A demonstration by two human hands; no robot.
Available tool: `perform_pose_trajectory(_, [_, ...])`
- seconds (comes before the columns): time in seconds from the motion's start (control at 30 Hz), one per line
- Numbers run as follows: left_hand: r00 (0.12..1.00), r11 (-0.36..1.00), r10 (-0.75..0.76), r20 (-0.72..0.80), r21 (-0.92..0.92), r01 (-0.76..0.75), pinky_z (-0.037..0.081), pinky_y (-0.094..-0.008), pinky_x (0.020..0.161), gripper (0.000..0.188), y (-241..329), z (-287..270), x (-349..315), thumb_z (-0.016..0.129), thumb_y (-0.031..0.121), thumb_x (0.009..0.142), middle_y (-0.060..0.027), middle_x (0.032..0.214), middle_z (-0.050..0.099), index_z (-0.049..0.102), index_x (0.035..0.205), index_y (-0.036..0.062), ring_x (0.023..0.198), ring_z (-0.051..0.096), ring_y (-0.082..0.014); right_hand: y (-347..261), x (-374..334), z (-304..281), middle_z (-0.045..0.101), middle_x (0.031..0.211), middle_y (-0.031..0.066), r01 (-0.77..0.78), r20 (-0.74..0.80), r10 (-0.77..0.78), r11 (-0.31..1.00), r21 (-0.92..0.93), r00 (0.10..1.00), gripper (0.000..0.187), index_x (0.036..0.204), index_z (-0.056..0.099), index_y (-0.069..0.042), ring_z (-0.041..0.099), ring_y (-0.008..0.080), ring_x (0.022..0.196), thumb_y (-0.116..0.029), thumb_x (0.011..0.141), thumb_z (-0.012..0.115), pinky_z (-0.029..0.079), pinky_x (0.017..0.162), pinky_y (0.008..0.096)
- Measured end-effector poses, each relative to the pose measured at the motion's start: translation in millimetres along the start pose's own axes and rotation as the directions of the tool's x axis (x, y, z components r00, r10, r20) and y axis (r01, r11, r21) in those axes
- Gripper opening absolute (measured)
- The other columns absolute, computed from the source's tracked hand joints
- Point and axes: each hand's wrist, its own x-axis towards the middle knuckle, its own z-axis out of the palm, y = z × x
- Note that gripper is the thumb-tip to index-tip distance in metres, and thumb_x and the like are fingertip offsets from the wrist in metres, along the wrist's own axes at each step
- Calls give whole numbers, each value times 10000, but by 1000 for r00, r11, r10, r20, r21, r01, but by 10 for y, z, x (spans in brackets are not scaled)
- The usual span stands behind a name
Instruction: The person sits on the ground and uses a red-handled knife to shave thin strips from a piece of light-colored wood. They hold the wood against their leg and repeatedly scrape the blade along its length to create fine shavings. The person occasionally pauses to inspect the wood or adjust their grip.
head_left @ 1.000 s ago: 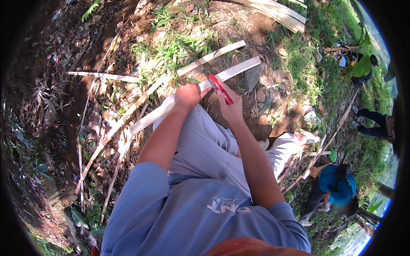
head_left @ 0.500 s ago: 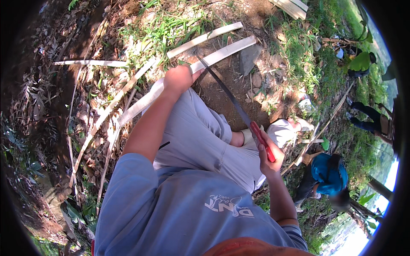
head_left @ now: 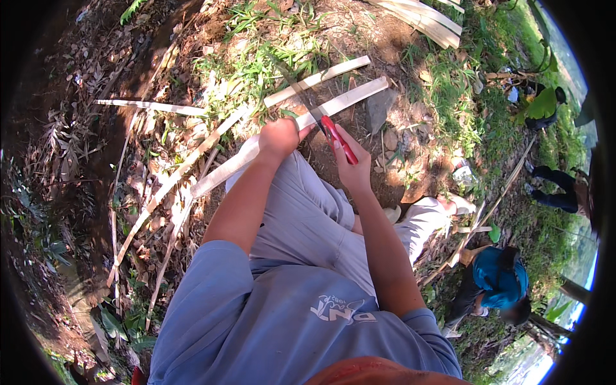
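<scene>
Fingers clamped, the left hand (head_left: pixel 280 136) is gripping a pale strip (head_left: pixel 357 95) slanting up rightward; close by, the right hand (head_left: pixel 354 169), fingers wrapped, is holding a red-handled blade (head_left: pixel 329 127) across it.

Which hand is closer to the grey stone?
Right: the right hand is below and left of the grey stone in the picture; the left hand is farther left.

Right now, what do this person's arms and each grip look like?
The left grip and right grip are ungloved human hands. The forearms are uncovered, with no cables or wristbands visible; short, loose blue-grey sleeves end near the elbows.
</scene>
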Motion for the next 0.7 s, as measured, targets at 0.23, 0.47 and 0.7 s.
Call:
perform_pose_trajectory(0.23, [989, 998, -50, 139, -30, 54, 628, -471, 761, 796, 77, -164, -29, 523, 776, 991, -185, 803, 768, 778, 862, 32, 829, 783, -362, -572, -1465, -1310, 782, 1046, 84, -108, 53, 132, 940, -324, 990, 429, 1447, 653, 15, 679, 99, 865, -162, 1057, 672, 557, 798, 271])
perform_pose_trajectory(0.47, [1000, 1000, 8, -13, -2, -8, 629, -469, 719, 741, 39, 31, -90, 588, 747, 973, -170, 724, 746, 723, 847, 30, 733, 774, -367, -1017, -1530, -1781, 803, 1152, 162, -226, 122, 261, 944, -242, 958, 385, 1403, 678, 34, 739, 134, 980, -26, 1022, 674, 578, 894, 308])
perform_pose_trajectory(0.7, [1000, 1000, -16, 20, 13, 16, 634, -483, 737, 709, 80, -20, -54, 609, 724, 973, -182, 781, 764, 700, 959, 21, 795, 784, -377, -361, -134, -284, 805, 1073, 180, -64, 112, 73, 995, -75, 991, 396, 1413, 685, -35, 719, 92, 860, -82, 1020, 701, 572, 786, 282])
